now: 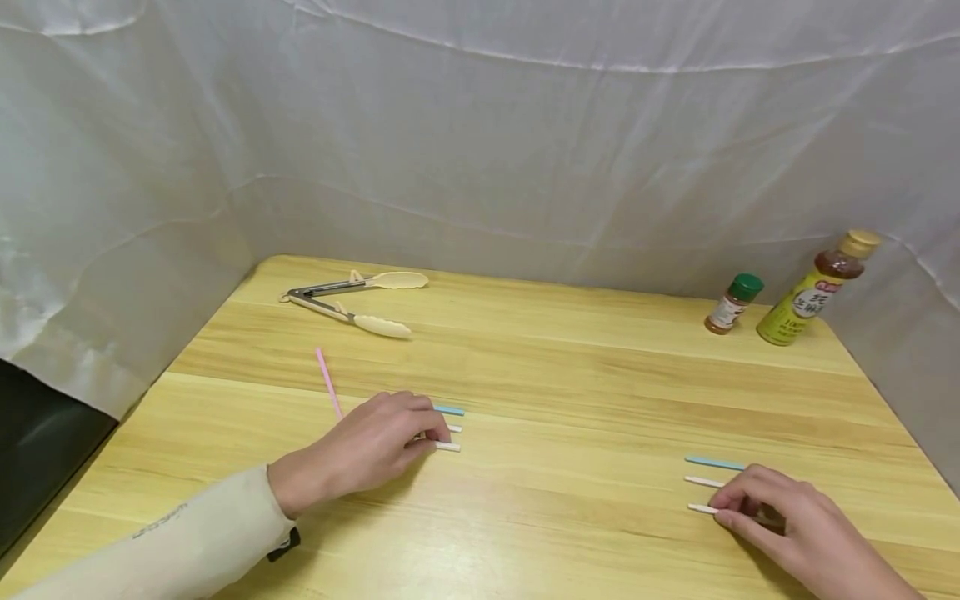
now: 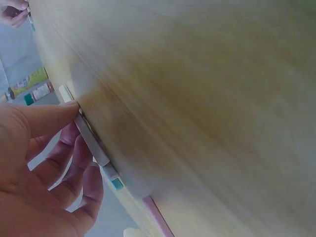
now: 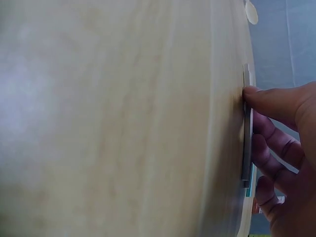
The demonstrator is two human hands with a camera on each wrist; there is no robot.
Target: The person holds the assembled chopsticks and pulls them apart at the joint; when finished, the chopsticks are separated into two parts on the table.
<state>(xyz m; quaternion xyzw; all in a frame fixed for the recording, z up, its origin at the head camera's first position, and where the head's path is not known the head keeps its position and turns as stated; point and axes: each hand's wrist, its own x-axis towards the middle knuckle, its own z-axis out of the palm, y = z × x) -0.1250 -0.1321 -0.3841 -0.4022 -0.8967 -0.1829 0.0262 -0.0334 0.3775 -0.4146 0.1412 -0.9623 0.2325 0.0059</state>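
In the head view my left hand [image 1: 378,437] pinches a short white stick [image 1: 447,447] at its near side, thumb and fingertips on it, low over the table. Just behind lie a second white stick [image 1: 455,428] and a blue stick [image 1: 450,410], partly hidden by the fingers. A pink stick [image 1: 327,379] lies slanted beyond the left wrist. Over at the right, my right hand [image 1: 798,525] pinches another white stick [image 1: 702,509]; its far part is covered by the hand. Behind that one are a white stick [image 1: 702,481] and a blue stick [image 1: 714,462], roughly parallel.
Cream-tipped tongs [image 1: 322,300] lie spread at the back left of the wooden table [image 1: 570,367]. At the back right stand a green-capped spice jar [image 1: 727,310] and a yellow-labelled bottle [image 1: 806,300]. Pale cloth [image 1: 525,150] hangs behind and along the sides.
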